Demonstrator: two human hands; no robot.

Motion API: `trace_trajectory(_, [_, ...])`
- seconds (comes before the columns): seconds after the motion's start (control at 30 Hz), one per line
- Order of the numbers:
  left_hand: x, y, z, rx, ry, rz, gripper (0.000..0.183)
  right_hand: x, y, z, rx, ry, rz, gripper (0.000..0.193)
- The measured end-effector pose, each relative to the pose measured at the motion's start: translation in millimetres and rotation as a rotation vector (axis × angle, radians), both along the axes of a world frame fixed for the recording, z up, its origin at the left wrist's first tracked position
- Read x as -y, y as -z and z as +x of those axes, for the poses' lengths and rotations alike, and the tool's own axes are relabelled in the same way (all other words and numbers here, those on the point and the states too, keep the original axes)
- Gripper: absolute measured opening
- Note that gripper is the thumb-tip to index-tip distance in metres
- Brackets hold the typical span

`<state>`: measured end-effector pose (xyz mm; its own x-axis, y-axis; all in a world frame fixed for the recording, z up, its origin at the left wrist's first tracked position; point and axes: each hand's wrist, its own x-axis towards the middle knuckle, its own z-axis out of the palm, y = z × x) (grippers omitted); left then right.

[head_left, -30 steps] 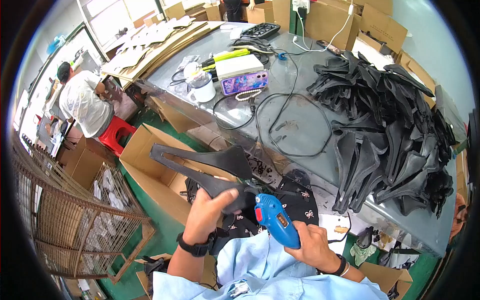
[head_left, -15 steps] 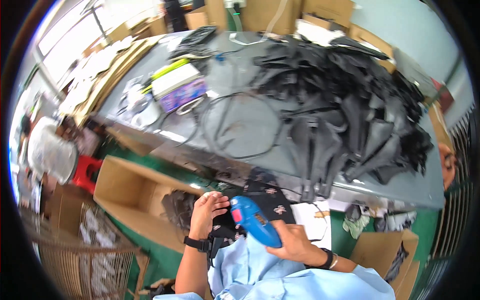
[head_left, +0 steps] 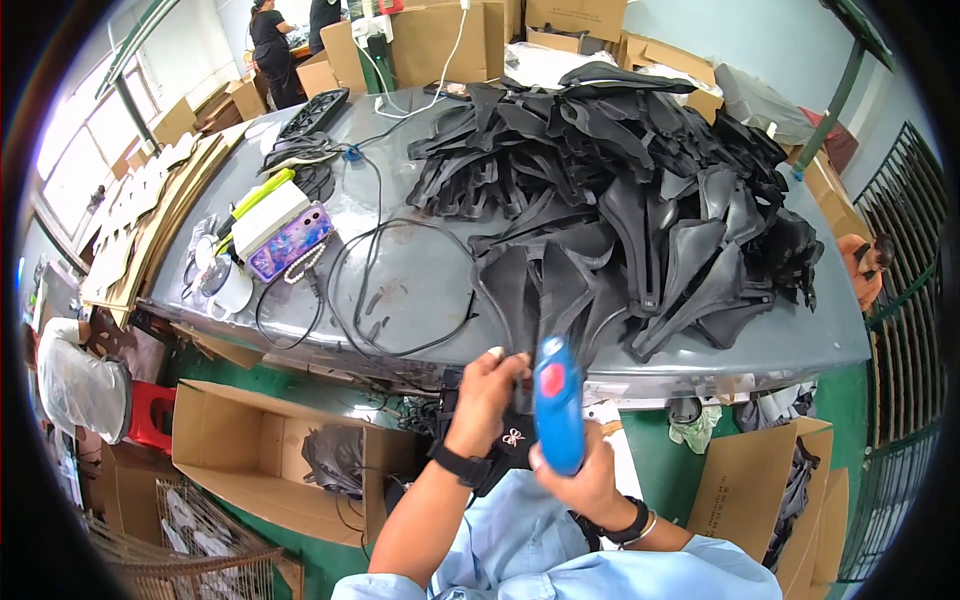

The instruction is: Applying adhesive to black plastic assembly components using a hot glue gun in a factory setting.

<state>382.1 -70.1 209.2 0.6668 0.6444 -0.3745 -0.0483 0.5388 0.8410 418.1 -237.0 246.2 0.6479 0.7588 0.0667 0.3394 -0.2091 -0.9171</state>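
Note:
My right hand (head_left: 585, 475) is wrapped round a blue handheld tool (head_left: 560, 415) with a red button, held upright in front of the table edge. Just left of it, my left hand (head_left: 485, 395) has its fingers pinched at the narrow end of a black saddle-shaped piece (head_left: 505, 300) at the table's near edge. The tool's tip partly covers that spot, so the grip is not fully seen. More black saddle-shaped pieces (head_left: 650, 235) lie heaped across the right of the grey table (head_left: 420, 180).
A coiled black cable (head_left: 345, 330), a phone in a purple patterned case (head_left: 290, 242) and a white mug (head_left: 228, 290) are on the table's left. Open cardboard boxes (head_left: 240, 430) stand below on both sides. People (head_left: 270, 50) are in the background; another person (head_left: 865, 270) is far right.
The view has shifted. My left hand has gone from loosely curled above my lap to the pieces at the table edge. My right hand has raised the blue tool from tilted to upright.

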Motion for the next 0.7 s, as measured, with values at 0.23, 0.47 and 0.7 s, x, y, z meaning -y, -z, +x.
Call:
trace_trajectory(0.23, [-18,-27,-33,0.093,-0.024,-0.190,0.013,-41,25,46,-0.038,0.084,0.006,0.043])
trace_trajectory(0.47, [-63,-70,-73,0.295,0.038,-0.373,0.027,-52,31,47,0.099,0.137,-0.079,0.047])
trace_trajectory(0.7, [-48,-104,-116,0.086,0.111,0.091,0.022,-52,13,58,0.173,0.260,-0.052,0.052])
